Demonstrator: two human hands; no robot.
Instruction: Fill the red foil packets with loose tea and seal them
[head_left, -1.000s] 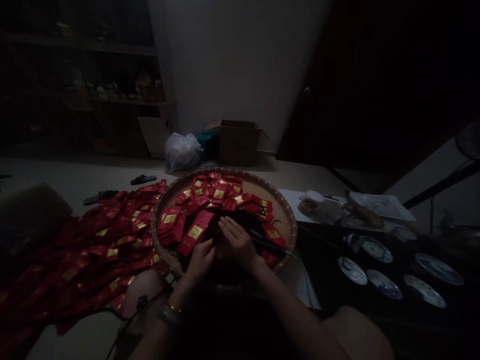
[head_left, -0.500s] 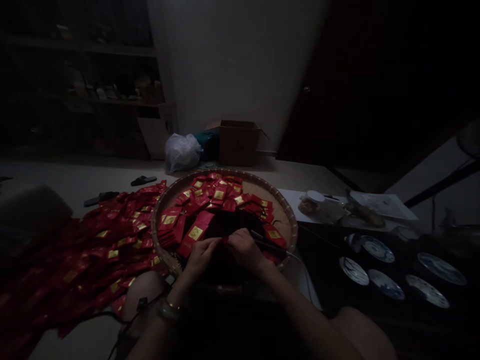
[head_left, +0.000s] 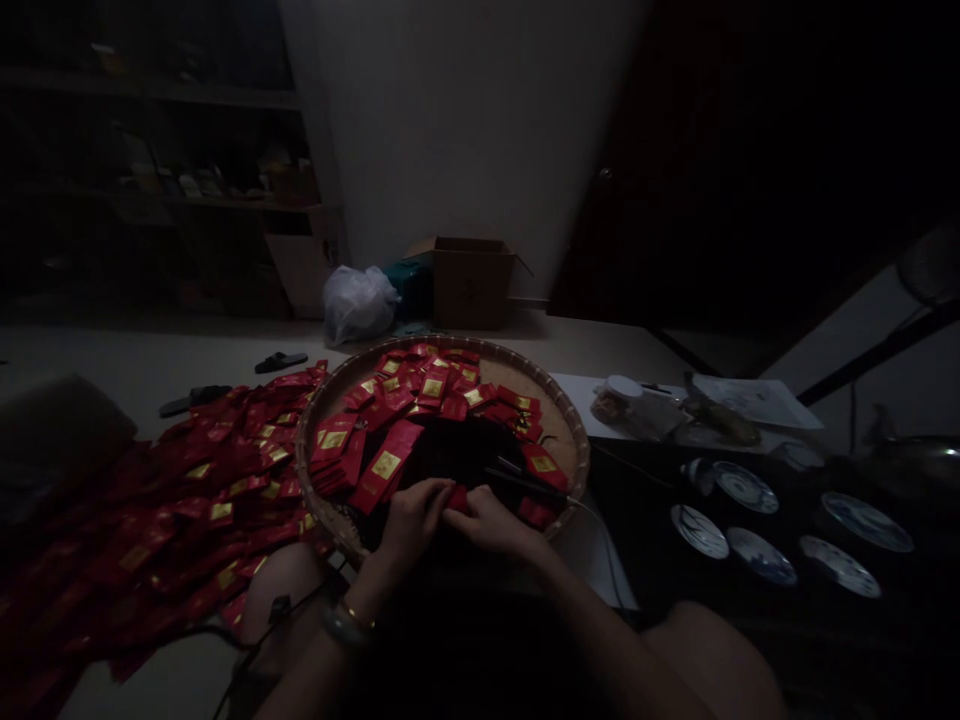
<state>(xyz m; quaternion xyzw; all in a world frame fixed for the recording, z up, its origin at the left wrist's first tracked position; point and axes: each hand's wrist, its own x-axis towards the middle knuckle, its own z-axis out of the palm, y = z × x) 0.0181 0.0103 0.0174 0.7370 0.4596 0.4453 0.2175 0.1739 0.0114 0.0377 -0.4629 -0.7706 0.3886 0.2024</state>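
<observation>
Over the near side of a round woven bamboo tray (head_left: pixel 564 410), both my hands are closed on one red packet (head_left: pixel 458 497). My left hand (head_left: pixel 415 515) pinches its left part, and my right hand (head_left: pixel 489 520) grips it from the right. Most of that packet is covered by my fingers. Red packets with gold labels (head_left: pixel 433 388) fill the tray's far and left parts. A larger red packet (head_left: pixel 385 465) lies just beyond my left hand. Past my right hand rests a long black tool (head_left: pixel 529 483) with a pale cord; its kind is unclear in the dim light.
A large heap of red packets (head_left: pixel 217 510) covers the floor on the left. Blue-and-white dishes (head_left: pixel 761 555) sit on a dark surface to the right, with a lidded jar (head_left: pixel 616 397) behind them. A cardboard box (head_left: pixel 471 285) and a plastic bag (head_left: pixel 360 303) stand by the wall.
Both hands have come slightly lower and nearer to me, and more of the red packet shows between them. The long black tool is less covered by my right hand. The view has shifted slightly.
</observation>
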